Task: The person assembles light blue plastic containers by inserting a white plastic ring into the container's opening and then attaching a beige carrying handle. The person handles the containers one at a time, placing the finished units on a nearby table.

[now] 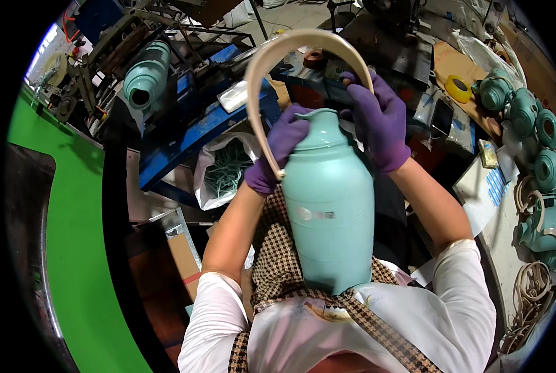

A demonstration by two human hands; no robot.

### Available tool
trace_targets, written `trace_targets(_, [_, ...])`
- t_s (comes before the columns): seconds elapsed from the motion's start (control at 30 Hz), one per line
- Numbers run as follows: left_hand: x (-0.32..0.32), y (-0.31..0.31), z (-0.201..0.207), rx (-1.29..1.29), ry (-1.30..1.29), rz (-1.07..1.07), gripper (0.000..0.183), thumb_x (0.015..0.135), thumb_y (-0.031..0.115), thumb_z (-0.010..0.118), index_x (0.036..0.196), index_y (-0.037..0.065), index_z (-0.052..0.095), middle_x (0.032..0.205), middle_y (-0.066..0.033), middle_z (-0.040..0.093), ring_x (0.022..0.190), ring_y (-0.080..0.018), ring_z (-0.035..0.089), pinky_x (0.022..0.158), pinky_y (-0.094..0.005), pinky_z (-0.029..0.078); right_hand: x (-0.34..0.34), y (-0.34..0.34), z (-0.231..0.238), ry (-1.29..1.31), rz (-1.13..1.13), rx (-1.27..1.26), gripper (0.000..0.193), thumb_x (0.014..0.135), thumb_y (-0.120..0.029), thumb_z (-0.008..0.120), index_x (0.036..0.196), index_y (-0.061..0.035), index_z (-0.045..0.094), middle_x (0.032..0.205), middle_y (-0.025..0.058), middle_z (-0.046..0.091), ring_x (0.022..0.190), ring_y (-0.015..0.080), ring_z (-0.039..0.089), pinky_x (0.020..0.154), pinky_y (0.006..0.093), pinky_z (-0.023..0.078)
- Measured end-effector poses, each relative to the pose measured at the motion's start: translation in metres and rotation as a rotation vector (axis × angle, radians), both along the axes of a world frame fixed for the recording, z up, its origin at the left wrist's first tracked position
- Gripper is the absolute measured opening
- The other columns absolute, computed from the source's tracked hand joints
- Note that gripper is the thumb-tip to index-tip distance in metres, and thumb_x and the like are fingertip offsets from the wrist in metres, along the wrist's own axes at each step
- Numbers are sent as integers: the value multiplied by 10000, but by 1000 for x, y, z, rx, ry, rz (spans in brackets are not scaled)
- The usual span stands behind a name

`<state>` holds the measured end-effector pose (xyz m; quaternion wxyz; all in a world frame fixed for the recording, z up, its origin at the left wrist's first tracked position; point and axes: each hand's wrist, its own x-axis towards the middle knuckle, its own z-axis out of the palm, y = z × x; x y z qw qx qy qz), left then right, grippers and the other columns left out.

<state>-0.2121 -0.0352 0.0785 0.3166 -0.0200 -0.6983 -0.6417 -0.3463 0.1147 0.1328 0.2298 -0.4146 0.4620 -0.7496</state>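
A mint-green thermos jug body (330,230) leans upright against my apron, its spouted neck pointing away from me. A beige curved carrying handle (271,62) arches over the neck. My left hand (281,143), in a purple glove, is closed at the left side of the neck, with one end of the handle hanging beside its wrist. My right hand (380,121), also gloved in purple, has its fingers closed round the handle's right side. The handle's right end is hidden behind that hand. I cannot tell whether either end is fastened to the jug.
Another green jug body (147,74) lies in a machine at the left. A white bag (219,186) of green strips sits beside the blue metal frame (197,137). On the right bench are several green jug parts (548,168), yellow tape (457,89) and beige handles (533,286).
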Motion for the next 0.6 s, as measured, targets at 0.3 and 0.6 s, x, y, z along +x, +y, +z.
trace_targets(0.3, [-22,4,-4,279,-49,-270,306,989,190,567,1257,42,564,1090,-61,634,997,-171,622,956,-324,494,17,40,55,80,122,66,285,1009,-119,495,1254,-33,612,727,-14,545,614,43,507,586,209,416])
trace_targets(0.6, [-46,4,-1,185,-43,-231,432,1057,272,492,1399,9,480,1285,-104,594,1157,-181,573,1039,-330,458,-52,50,-9,834,-618,-28,218,895,-104,619,1099,-46,669,958,155,659,883,330,648,777,441,516])
